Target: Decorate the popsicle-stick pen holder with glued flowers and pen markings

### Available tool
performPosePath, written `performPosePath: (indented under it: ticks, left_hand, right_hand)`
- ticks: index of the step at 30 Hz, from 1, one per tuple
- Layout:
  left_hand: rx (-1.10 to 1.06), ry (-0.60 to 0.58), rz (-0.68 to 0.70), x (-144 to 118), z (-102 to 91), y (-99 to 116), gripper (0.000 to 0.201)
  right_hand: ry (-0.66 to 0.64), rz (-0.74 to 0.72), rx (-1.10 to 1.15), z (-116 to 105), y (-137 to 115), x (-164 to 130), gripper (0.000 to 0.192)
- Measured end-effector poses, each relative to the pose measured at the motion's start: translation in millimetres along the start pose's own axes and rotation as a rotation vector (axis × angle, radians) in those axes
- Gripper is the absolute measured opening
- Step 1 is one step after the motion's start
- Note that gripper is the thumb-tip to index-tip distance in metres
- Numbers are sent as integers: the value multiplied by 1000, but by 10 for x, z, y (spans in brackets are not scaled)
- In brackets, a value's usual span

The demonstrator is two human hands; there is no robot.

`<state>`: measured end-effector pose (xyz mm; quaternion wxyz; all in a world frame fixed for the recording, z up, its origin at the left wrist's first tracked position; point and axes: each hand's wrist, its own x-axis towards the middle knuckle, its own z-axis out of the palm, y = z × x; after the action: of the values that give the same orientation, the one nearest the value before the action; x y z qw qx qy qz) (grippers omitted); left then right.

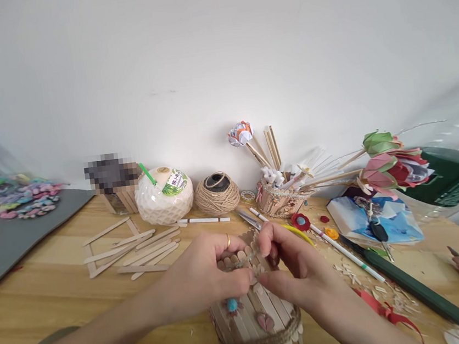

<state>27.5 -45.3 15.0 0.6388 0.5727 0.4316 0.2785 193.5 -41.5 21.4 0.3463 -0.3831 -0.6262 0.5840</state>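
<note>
A craft-stick holder (pixel 250 318) lies on its side on the table, its flat sticks side by side with twine wound around its lower end. It bears a blue bead flower (pixel 232 305) and a small pink wooden heart (pixel 265 322). My left hand (pixel 219 267), with a ring on it, grips the holder by its upper part, thumb on the front. From the other side my right hand (pixel 296 264) is curled with thumb and forefinger at the same part, beside a pale flower-shaped piece (pixel 257 271). What those fingertips pinch is hidden.
Loose craft sticks (pixel 151 250) lie to the left. Behind stand a wrapped coconut (pixel 165 198), a twine ball (pixel 216 194) and a decorated pot (pixel 282 202). Scissors (pixel 248 218), a long green-handled tool (pixel 416 283), paper flowers (pixel 395 167) and a red ribbon (pixel 384 309) lie about.
</note>
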Motion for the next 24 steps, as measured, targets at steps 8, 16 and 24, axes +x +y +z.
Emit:
performPosePath:
  ticks: [8,16,24]
  left_hand:
    - [-13,-7,-1,10,-12,-36,1]
    - [-12,-11,6,-12,-17,-52,3]
    - [9,-3,17,9,-10,-34,6]
  right_hand:
    - [-20,-8,17,-6,27,6,20]
    - [-13,-6,33,2,46,6,20]
    - [-32,22,83,9,39,-8,21]
